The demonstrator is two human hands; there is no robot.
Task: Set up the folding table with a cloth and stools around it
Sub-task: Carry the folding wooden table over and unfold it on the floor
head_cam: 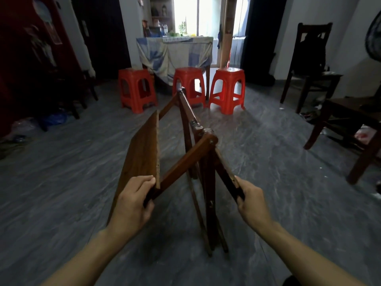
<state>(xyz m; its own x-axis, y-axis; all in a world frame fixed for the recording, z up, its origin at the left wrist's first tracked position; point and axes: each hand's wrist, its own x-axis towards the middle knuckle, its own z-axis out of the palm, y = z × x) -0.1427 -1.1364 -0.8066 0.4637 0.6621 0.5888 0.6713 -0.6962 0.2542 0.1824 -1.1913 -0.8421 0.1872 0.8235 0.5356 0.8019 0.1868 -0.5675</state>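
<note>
Folding table (198, 141): wooden, half unfolded, standing on grey floor (278, 162). Left hand (132, 201) grasps left leaf edge; right hand (250, 201) grasps right frame rail (fingers curled round both). Three red stools (188, 85) beyond, beside cloth-draped table (175, 52).

Daylight flooded through a glass door (198, 17) at the far end of a dim room, where a grey marbled floor (82, 182) stretched between white walls (288, 27) and a dark wooden chair (315, 27).

My right hand (252, 203) hides its fingertips under the folding table's rail (226, 172) (the fan (374, 36) is cut off at right).
</note>
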